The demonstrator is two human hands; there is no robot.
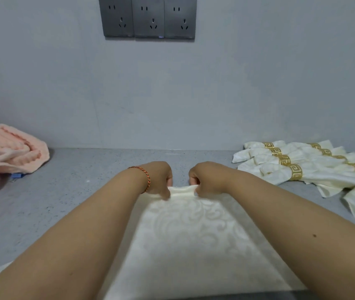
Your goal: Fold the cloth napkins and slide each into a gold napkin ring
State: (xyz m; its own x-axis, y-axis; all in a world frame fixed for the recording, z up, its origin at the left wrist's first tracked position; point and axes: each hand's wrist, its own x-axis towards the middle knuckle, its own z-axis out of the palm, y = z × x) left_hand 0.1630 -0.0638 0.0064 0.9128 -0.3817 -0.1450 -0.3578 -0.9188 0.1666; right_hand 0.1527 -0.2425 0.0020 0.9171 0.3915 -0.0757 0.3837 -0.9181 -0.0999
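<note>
Fingers: curled and pinching on both sides. I see the left hand [158, 178] and right hand [207, 177] each nipping the far edge of the napkin [194, 234], knuckles up, thumbs tucked under the hem.
Napkin: big cream damask sheet, spread flat on the counter [64, 191], running from that pinched far edge back toward me between both forearms.
Key relation: the cloth lies entirely on my side of the fingers, its long axis pointing straight at me. Both hands sit level and just apart on the hem, neither nearer, so I judge the fold comes toward me.
Finished pile: ringed napkins [302, 165] lie well right of the napkin, against the wall.
Pink towel: heaped [5, 152] well left of the napkin.
Gold rings: on the finished pile [295, 172]; I spot no loose one.
Bracelet: red braid [146, 178] on the left wrist.
</note>
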